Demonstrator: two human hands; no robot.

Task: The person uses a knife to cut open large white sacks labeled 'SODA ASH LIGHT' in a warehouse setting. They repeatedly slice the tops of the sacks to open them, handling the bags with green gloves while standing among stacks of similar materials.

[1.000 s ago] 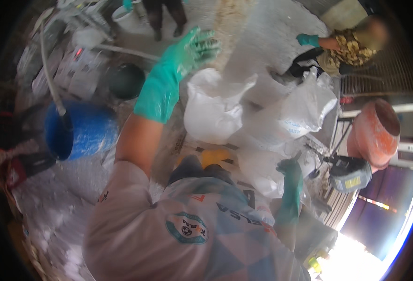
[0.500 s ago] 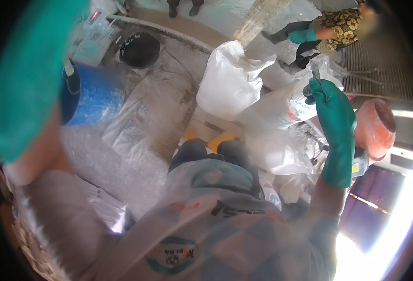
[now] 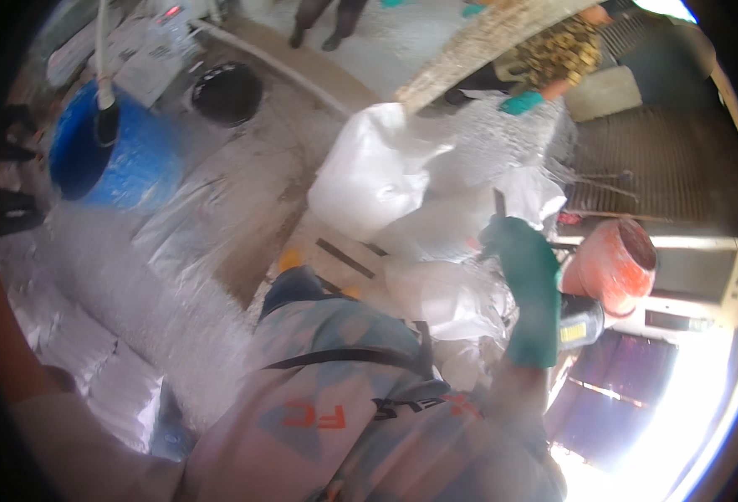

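While the right hand [image 3: 511,239] grips a thin dark blade [image 3: 500,203], the open white sack [image 3: 365,184] stands to its left, slightly higher in the frame.
Blade right of centre, long axis near vertical, end toward the upper edge, apart from the sack; right hand closed around its lower part. Left hand out of frame, state cannot be told; only its forearm [image 3: 2,335] shows, at the left edge.

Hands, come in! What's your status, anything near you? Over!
Right hand closed on thin tool. Left hand out of view. White sacks close by the right. Over.
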